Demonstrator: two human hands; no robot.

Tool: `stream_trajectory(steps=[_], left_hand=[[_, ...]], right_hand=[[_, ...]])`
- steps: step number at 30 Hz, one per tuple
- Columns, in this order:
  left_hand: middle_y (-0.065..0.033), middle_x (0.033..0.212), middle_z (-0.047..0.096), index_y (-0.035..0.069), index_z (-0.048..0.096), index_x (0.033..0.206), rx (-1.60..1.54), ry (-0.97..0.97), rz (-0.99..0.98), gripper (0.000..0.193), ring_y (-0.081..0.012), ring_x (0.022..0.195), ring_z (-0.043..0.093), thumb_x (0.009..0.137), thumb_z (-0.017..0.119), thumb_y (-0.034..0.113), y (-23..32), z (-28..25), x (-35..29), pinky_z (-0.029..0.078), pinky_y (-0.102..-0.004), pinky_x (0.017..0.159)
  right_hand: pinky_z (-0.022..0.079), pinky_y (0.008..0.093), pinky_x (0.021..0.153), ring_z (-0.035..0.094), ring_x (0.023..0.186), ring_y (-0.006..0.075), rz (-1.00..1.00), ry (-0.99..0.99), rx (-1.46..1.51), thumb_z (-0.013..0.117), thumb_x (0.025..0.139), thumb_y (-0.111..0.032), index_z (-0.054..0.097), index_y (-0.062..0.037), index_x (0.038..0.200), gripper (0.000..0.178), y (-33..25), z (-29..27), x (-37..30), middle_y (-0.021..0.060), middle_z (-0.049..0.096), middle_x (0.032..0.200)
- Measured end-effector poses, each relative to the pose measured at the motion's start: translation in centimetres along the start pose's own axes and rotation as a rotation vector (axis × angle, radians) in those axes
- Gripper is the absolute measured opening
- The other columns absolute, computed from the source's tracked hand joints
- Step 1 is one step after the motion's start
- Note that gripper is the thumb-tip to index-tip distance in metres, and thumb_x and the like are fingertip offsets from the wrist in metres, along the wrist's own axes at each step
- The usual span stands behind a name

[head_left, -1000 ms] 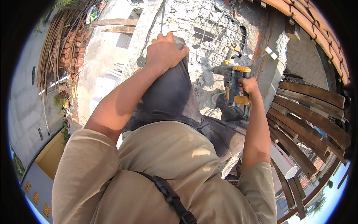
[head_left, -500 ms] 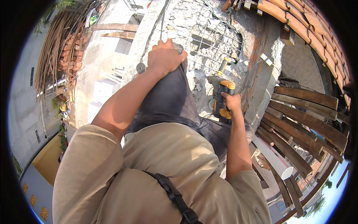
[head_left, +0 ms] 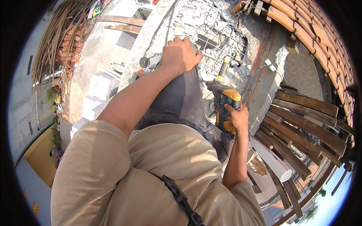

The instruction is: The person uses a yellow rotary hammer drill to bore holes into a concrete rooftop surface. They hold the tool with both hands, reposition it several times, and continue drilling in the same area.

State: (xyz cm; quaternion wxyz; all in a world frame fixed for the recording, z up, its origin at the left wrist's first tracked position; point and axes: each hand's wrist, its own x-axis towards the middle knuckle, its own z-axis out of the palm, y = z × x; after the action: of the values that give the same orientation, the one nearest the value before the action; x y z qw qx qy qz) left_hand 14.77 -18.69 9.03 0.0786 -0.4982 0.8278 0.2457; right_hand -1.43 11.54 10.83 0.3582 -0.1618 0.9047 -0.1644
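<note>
My left hand [head_left: 179, 54] rests on my bent knee, in dark trousers [head_left: 169, 100], with its fingers spread over the kneecap and nothing in them. In my right hand [head_left: 237, 117] is the handle of a yellow-and-black hammer drill [head_left: 220, 98], the fingers wrapped round it. The drill's dark front end points up and left, over broken concrete beside my leg; its tip is hard to make out. Just beyond the drill lies a yellow-and-black cylinder [head_left: 223, 67] on the rubble.
Broken concrete [head_left: 188, 19] with exposed steel mesh [head_left: 226, 41] lies ahead, with a hole in it. A grey round disc [head_left: 143, 62] sits by the left ledge. Timber planks [head_left: 301, 124], a white pipe [head_left: 271, 162] and roof tiles [head_left: 301, 26] are at the right. White blocks [head_left: 96, 94] stand lower left.
My view has shifted slightly, and both hands appear further right. My left hand stays on the knee; the right keeps hold of the hammer drill, which sits slightly lower in view.
</note>
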Motion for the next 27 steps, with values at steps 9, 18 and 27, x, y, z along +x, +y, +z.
stream_trajectory(steps=[9,18,27], left_hand=[[-0.0240,0.142,0.064,0.003,0.062,0.149,0.032,-0.037,-0.020,0.081,-0.0392,0.131,0.066,0.097,0.061,0.065,0.1,0.4,0.6,0.057,-0.0501,0.110],[-0.0248,0.142,0.065,0.003,0.059,0.155,0.032,-0.040,-0.025,0.085,-0.0393,0.133,0.065,0.097,0.062,0.065,-0.4,0.0,1.5,0.057,-0.0504,0.110],[-0.0251,0.138,0.066,0.004,0.060,0.154,0.017,-0.041,-0.030,0.083,-0.0401,0.130,0.067,0.096,0.063,0.063,-1.4,-0.3,1.3,0.058,-0.0525,0.108]], right_hand=[[0.053,0.0398,0.063,0.069,0.064,0.0229,-0.006,-0.073,0.075,0.081,0.087,-0.030,0.076,0.0083,0.091,0.039,1.1,2.0,2.9,0.0133,0.073,0.075],[0.038,0.0342,0.046,0.054,0.051,0.0163,0.279,-0.090,0.516,0.079,0.089,-0.010,0.062,-0.0046,0.077,0.022,1.8,-0.9,8.2,0.0047,0.060,0.067],[0.046,0.0351,0.053,0.059,0.053,0.0154,0.007,0.003,0.163,0.085,0.090,-0.016,0.067,-0.0017,0.079,0.025,1.3,4.8,6.2,0.0039,0.064,0.066]])
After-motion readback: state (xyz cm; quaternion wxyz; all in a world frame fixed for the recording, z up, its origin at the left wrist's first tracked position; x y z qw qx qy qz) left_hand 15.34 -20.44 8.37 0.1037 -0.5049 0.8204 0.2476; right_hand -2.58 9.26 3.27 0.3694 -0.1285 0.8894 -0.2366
